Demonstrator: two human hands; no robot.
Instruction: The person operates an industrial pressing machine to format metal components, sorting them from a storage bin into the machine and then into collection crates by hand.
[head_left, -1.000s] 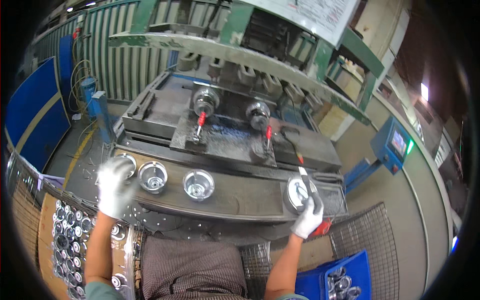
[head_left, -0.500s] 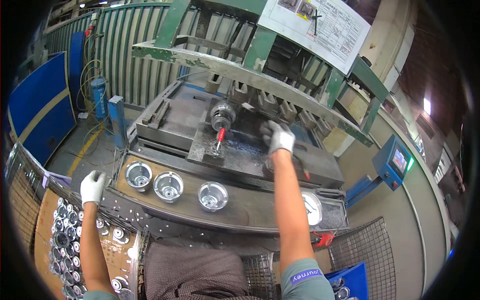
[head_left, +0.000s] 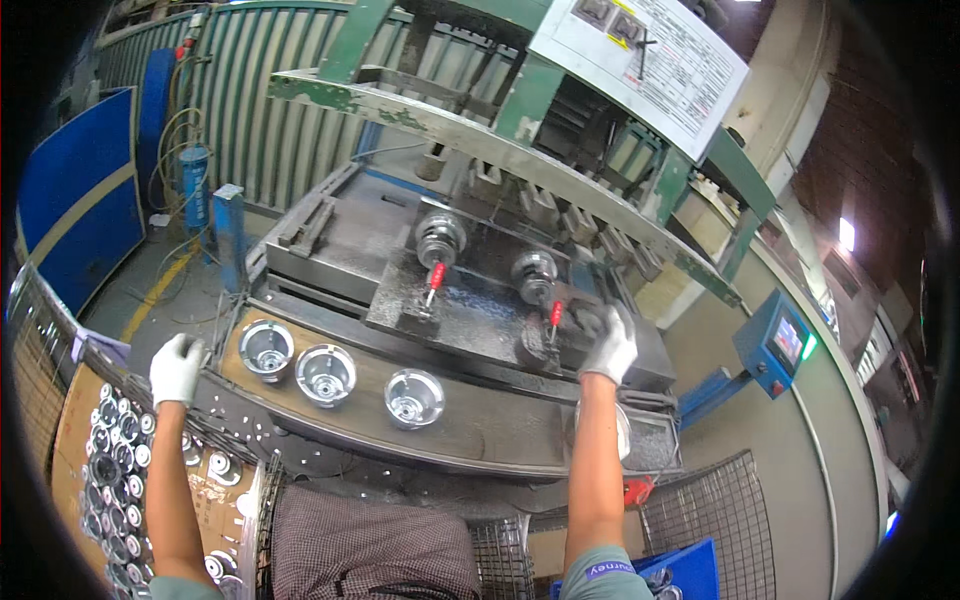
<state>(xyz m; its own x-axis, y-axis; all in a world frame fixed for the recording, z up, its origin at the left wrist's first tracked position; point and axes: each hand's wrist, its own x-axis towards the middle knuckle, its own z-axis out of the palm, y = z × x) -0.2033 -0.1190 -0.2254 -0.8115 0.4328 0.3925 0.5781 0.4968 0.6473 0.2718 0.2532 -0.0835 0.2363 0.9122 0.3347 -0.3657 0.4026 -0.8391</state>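
Note:
My right hand, in a white glove, is just right of the red-handled toggle clamp and apart from it. Motion smears its fingers. Behind that clamp, a round metal part sits on the dark machine bed. To its left, a second round metal part is mounted behind another red-handled clamp. My left hand, also gloved, hovers left of the wooden ledge with fingers loosely bent and nothing visible in them. Three shiny metal cups stand on the ledge.
A green press frame spans above the bed. Many small metal parts lie on cardboard at lower left. A blue control box stands at right, with a blue bin at lower right. A round metal piece is partly behind my forearm.
My right hand has moved right and down from above the right-hand fixture, uncovering its round part. The right clamp's red handle has swung left and up. My left hand has hardly moved.

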